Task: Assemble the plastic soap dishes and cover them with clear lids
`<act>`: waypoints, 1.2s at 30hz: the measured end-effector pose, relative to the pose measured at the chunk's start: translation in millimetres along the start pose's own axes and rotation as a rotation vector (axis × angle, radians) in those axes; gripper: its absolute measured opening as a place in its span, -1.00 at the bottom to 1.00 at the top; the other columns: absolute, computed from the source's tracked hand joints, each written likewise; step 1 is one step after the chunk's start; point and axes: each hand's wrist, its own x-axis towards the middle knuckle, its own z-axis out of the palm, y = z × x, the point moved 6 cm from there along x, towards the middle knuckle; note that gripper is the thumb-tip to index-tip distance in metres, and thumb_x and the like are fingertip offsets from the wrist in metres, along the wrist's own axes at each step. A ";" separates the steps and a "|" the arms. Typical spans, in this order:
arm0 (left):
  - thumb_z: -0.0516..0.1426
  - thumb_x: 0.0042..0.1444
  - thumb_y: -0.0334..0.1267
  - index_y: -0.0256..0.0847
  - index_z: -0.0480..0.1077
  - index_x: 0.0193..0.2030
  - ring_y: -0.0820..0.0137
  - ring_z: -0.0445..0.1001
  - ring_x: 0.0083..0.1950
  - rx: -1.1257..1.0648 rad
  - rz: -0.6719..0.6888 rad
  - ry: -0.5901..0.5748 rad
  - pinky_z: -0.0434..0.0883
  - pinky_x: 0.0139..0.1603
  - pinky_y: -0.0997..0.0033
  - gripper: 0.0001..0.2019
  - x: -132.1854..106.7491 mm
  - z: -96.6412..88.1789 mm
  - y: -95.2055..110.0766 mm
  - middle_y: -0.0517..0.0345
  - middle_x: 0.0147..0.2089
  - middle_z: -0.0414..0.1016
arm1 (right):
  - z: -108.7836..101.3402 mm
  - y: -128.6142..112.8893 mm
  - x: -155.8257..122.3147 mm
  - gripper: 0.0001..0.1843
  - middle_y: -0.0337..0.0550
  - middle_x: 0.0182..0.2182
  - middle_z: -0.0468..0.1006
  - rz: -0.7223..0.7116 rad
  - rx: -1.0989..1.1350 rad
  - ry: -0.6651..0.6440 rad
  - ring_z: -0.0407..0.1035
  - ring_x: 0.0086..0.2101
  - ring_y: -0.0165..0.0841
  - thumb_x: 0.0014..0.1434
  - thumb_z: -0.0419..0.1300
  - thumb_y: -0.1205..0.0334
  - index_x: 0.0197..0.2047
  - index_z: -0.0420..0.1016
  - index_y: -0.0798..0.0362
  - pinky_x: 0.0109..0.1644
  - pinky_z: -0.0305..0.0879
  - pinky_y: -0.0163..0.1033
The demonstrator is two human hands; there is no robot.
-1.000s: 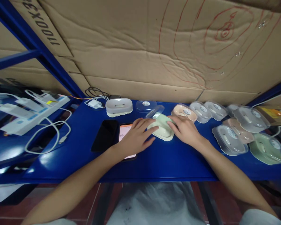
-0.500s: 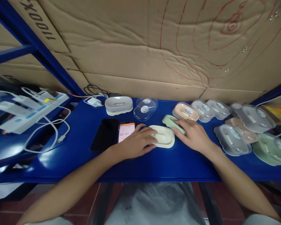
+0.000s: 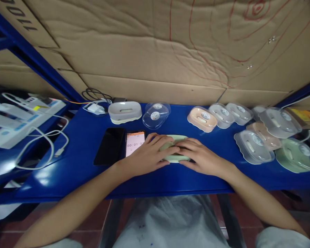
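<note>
Both my hands are around a pale green soap dish [image 3: 179, 159] at the middle of the blue table's front half. My left hand [image 3: 148, 155] grips its left end, fingers bent over the top and thumb at the near side. The right end is held by my right hand [image 3: 205, 155], its fingers laid across the top and the thumb low in front. My fingers cover much of the dish. Whether the cream base lies under the green part is hard to make out.
Left of my hands lie a phone showing a timer [image 3: 134, 142] and a black phone [image 3: 109, 146]. Behind stand a grey soap dish [image 3: 125, 112] and clear lids [image 3: 156, 117]. Several lidded soap dishes [image 3: 254, 146] fill the right side. A power strip [image 3: 23, 120] sits far left.
My right hand has brought the green part left and down onto the spot of the cream base. My left hand has closed on it too. The view has shifted slightly.
</note>
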 end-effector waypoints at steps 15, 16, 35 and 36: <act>0.08 0.52 -0.05 -0.12 0.54 0.19 0.06 0.52 0.32 0.031 -0.337 0.258 0.40 0.33 -0.01 -0.68 -4.3 -13.4 -53.8 -0.11 0.30 0.54 | 13.8 14.9 0.8 -0.46 0.05 0.53 0.26 0.059 -0.121 -0.013 0.08 0.53 -0.08 0.53 0.15 0.03 0.51 0.34 -0.18 0.57 0.08 0.34; 0.08 0.52 -0.04 -0.13 0.52 0.25 0.00 0.48 0.37 0.078 -0.417 0.271 0.38 0.37 -0.08 -0.65 -5.3 -15.8 -63.9 -0.16 0.36 0.50 | 13.6 14.2 2.0 -0.46 0.06 0.52 0.27 0.062 -0.123 -0.007 0.09 0.53 -0.07 0.53 0.15 0.04 0.51 0.35 -0.17 0.56 0.09 0.35; 0.27 0.30 -0.04 -0.04 0.43 0.34 0.11 0.47 0.40 -0.260 -0.307 0.116 0.38 0.45 0.00 -0.50 -4.9 -25.1 -80.8 0.00 0.38 0.53 | -2.4 23.2 -1.6 0.26 0.25 0.63 -0.17 0.130 -0.206 0.250 -0.23 0.59 0.16 0.34 0.38 -0.02 0.68 -0.52 -0.15 0.56 -0.06 0.48; 0.27 0.27 -0.08 -0.03 0.43 0.35 0.10 0.46 0.40 -0.291 -0.258 0.096 0.38 0.46 -0.03 -0.49 -5.8 -23.9 -72.5 -0.01 0.41 0.51 | -3.9 23.9 -2.6 0.28 0.24 0.64 -0.19 0.136 -0.216 0.254 -0.25 0.59 0.16 0.33 0.40 -0.02 0.68 -0.53 -0.16 0.57 -0.07 0.49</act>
